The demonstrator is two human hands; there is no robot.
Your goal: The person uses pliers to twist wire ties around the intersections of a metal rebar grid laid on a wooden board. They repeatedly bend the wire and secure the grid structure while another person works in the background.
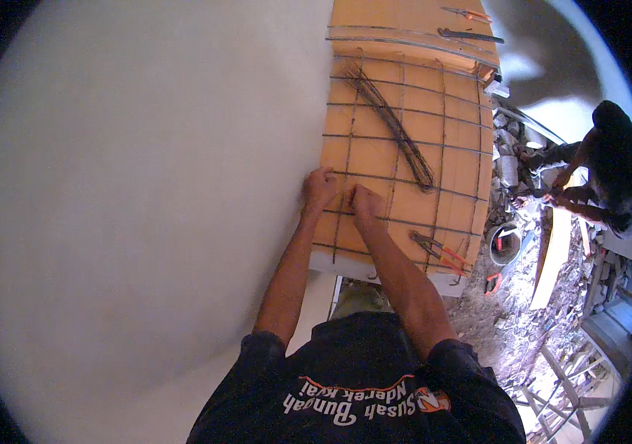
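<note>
A grid of thin steel reinforcing bars [397, 139] lies over an orange board [375, 159]. My left hand [320, 189] is at the board's left edge by the wall, its fingers curled at the end of a cross bar. Just right of it, my right hand [365, 203] is closed beside a lengthwise bar; what its fingers hold is hidden. A bundle of thin dark tie wire [393, 126] rests slantwise on the grid beyond my hands. Pincers with orange handles [440, 249] lie on the near right part of the grid.
A pale wall [146, 185] runs along my left. Farther along the board lie orange-handled pliers [467, 14] and a dark bar-shaped tool [471, 35]. Below on the right are rubble [508, 140], a bucket [504, 255], a plank [552, 259] and another person [612, 170] bending forward.
</note>
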